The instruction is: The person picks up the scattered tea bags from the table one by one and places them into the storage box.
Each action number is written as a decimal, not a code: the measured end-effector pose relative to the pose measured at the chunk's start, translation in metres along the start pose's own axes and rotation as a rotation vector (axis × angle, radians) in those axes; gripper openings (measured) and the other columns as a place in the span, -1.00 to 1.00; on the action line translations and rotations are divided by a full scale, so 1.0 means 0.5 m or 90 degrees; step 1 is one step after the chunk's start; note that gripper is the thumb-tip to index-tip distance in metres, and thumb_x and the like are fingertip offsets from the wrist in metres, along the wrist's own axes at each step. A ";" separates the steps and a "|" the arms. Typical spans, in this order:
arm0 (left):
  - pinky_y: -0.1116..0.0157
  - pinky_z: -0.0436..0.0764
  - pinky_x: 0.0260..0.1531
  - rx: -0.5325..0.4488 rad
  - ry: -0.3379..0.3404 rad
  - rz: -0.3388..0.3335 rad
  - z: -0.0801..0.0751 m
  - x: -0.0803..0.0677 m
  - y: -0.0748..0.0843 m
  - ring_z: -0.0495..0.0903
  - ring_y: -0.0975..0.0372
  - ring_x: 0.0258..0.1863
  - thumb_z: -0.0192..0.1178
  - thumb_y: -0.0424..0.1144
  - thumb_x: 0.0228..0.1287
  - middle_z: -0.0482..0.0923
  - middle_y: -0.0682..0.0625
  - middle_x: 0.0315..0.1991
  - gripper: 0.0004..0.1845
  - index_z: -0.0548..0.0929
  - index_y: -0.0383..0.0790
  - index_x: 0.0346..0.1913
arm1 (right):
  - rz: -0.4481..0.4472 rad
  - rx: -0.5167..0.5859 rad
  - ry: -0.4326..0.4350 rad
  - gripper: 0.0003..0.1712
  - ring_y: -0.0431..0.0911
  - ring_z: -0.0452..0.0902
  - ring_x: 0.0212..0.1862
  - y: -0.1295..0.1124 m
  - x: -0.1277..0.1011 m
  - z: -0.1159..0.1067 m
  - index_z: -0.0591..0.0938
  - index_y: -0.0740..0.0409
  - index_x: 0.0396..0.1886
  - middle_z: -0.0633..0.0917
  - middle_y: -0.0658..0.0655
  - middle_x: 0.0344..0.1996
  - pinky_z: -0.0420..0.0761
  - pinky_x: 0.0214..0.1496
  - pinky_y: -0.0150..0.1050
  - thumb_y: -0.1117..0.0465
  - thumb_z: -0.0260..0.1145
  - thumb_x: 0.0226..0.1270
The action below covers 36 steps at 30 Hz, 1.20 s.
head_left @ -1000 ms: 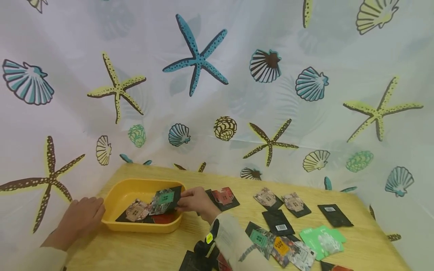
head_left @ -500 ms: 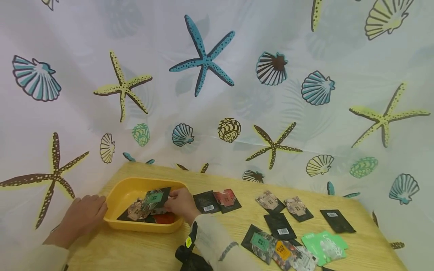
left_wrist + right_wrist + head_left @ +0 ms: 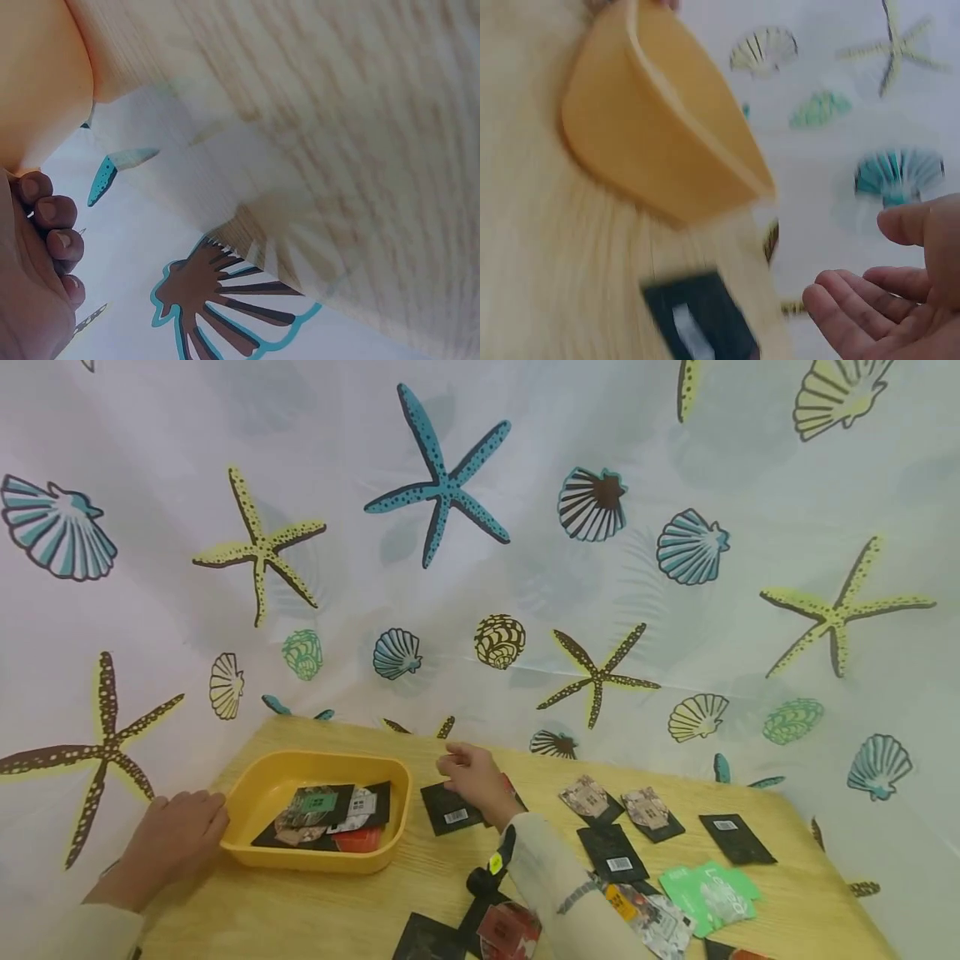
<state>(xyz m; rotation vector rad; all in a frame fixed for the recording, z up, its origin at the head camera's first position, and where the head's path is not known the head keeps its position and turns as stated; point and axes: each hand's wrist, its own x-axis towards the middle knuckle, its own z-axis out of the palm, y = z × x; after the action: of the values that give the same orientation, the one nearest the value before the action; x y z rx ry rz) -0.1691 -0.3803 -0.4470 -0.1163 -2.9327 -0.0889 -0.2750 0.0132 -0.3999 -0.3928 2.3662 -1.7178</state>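
Right hand (image 3: 474, 774) hovers empty, fingers loosely spread, above a black sachet (image 3: 448, 808) beside the yellow tray (image 3: 243, 793). Left hand (image 3: 174, 835) rests relaxed against the tray's outer wall, gripping nothing.

One yellow tray (image 3: 243, 793) stands near the counter's (image 3: 337, 910) left edge, holding at least four packets. Outside it, five black packets lie barcode-up, two show house pictures (image 3: 588, 797), one is green (image 3: 708, 893); the overlapping ones at the front edge cannot be counted.

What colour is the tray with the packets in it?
Yellow-orange; the tray shows best in the head view.
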 end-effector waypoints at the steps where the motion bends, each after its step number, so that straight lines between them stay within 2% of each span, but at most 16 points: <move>1: 0.18 0.23 -0.43 0.001 -0.001 -0.003 0.000 0.000 -0.001 0.27 0.19 -0.54 -0.19 -0.20 0.52 0.26 0.05 -0.58 -0.66 0.30 -0.07 -0.53 | 0.012 -0.012 0.009 -0.43 0.23 0.61 0.16 0.012 0.003 -0.023 0.37 0.31 0.41 0.60 0.35 0.19 0.70 -0.01 -0.08 0.16 0.16 0.51; 3: 0.18 0.22 -0.44 -0.002 0.000 -0.005 -0.001 -0.001 -0.002 0.27 0.19 -0.55 -0.19 -0.21 0.52 0.26 0.05 -0.59 -0.65 0.30 -0.08 -0.53 | 0.034 -0.038 0.032 -0.42 0.24 0.63 0.12 0.039 0.007 -0.063 0.37 0.34 0.41 0.60 0.36 0.17 0.70 -0.06 -0.07 0.13 0.14 0.52; 5: 0.19 0.21 -0.45 -0.012 -0.002 -0.002 0.000 0.002 -0.001 0.25 0.19 -0.55 -0.20 -0.21 0.52 0.26 0.05 -0.60 -0.65 0.30 -0.08 -0.54 | 0.053 -0.094 0.067 -0.42 0.25 0.64 0.09 0.067 0.003 -0.099 0.40 0.37 0.38 0.61 0.37 0.15 0.68 -0.06 -0.04 0.13 0.17 0.50; 6: 0.20 0.21 -0.45 -0.017 -0.002 0.001 0.001 0.005 0.001 0.25 0.19 -0.56 -0.20 -0.22 0.52 0.26 0.06 -0.60 -0.65 0.29 -0.08 -0.54 | 0.062 -0.127 0.084 -0.42 0.25 0.63 0.10 0.079 0.000 -0.115 0.41 0.38 0.36 0.62 0.38 0.15 0.67 0.00 0.00 0.14 0.18 0.48; 9: 0.20 0.21 -0.44 -0.024 -0.005 0.003 -0.002 0.010 0.001 0.25 0.20 -0.55 -0.21 -0.22 0.51 0.27 0.06 -0.61 -0.65 0.29 -0.08 -0.54 | 0.076 -0.231 0.106 -0.43 0.26 0.58 0.17 0.105 -0.008 -0.141 0.45 0.44 0.30 0.61 0.42 0.15 0.60 0.14 0.09 0.17 0.23 0.42; 12: 0.20 0.21 -0.44 -0.025 -0.010 -0.002 -0.004 0.011 0.001 0.25 0.19 -0.55 -0.21 -0.22 0.50 0.27 0.05 -0.61 -0.65 0.29 -0.08 -0.54 | 0.079 -0.314 0.112 -0.44 0.29 0.55 0.18 0.120 -0.014 -0.147 0.49 0.47 0.25 0.60 0.45 0.15 0.57 0.17 0.14 0.19 0.26 0.38; 20: 0.22 0.21 -0.47 -0.037 -0.020 -0.013 -0.008 0.004 0.004 0.26 0.19 -0.57 -0.22 -0.21 0.51 0.28 0.05 -0.62 -0.63 0.30 -0.09 -0.55 | 0.047 -0.378 0.200 -0.36 0.24 0.56 0.13 0.171 -0.007 -0.116 0.54 0.39 0.18 0.62 0.37 0.08 0.55 0.18 0.13 -0.03 0.37 0.31; 27: 0.21 0.21 -0.46 -0.035 -0.026 -0.016 -0.007 0.004 0.009 0.26 0.19 -0.56 -0.24 -0.19 0.54 0.27 0.05 -0.61 -0.62 0.31 -0.08 -0.55 | 0.080 -0.461 0.173 -0.15 0.21 0.48 0.06 0.172 -0.015 -0.107 0.53 0.33 0.19 0.54 0.33 0.02 0.57 0.03 0.16 -0.14 0.54 0.05; 33: 0.20 0.21 -0.45 -0.037 -0.033 -0.023 -0.003 0.006 0.006 0.26 0.18 -0.56 -0.26 -0.18 0.55 0.28 0.05 -0.61 -0.61 0.32 -0.08 -0.54 | 0.118 -0.451 0.158 -0.19 0.20 0.56 0.05 0.176 -0.018 -0.120 0.51 0.30 0.15 0.62 0.33 0.01 0.57 0.06 0.15 -0.08 0.57 0.01; 36: 0.21 0.21 -0.46 -0.038 -0.032 -0.023 -0.001 0.006 0.003 0.26 0.19 -0.57 -0.26 -0.19 0.55 0.28 0.05 -0.61 -0.61 0.31 -0.08 -0.54 | 0.136 -0.439 0.148 -0.31 0.09 0.59 -0.13 0.182 -0.019 -0.126 0.54 0.26 -0.02 0.66 0.24 -0.17 0.58 -0.09 0.02 -0.08 0.57 0.00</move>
<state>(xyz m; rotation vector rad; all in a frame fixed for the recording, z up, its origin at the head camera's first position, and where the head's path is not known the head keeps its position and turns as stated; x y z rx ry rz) -0.1719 -0.3789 -0.4458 -0.0756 -2.9839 -0.1826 -0.2946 0.0997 -0.4669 -0.0189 2.9938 -0.8553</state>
